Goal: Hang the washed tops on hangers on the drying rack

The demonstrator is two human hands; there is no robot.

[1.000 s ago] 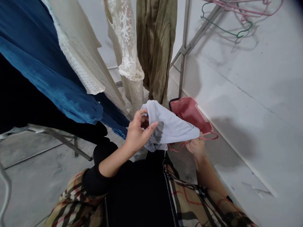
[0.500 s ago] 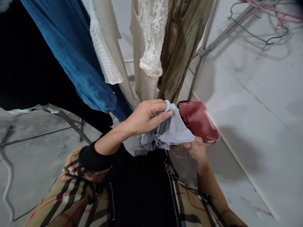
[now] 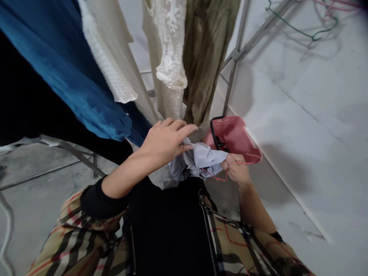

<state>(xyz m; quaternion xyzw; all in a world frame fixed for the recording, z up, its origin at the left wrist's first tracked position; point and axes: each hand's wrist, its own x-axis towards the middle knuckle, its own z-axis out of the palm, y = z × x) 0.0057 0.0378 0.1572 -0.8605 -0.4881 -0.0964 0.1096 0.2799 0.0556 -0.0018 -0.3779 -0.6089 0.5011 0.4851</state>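
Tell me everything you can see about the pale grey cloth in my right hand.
The pale bluish-grey cloth looks thin and soft, bunched and creased, with darker folds underneath. Its narrowed end is gripped in the right hand; the left hand is at its other side, grip unclear. A thin red cord shows along its lower edge; any join is unclear. Beyond it sits a pink plastic basket.

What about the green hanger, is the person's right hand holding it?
No, the right hand grips the pale cloth, and the green hanger is up near the wall.

Lacy white garment (image 3: pixel 171 53) between blue garment (image 3: pixel 71 80) and olive garment (image 3: pixel 207 53).
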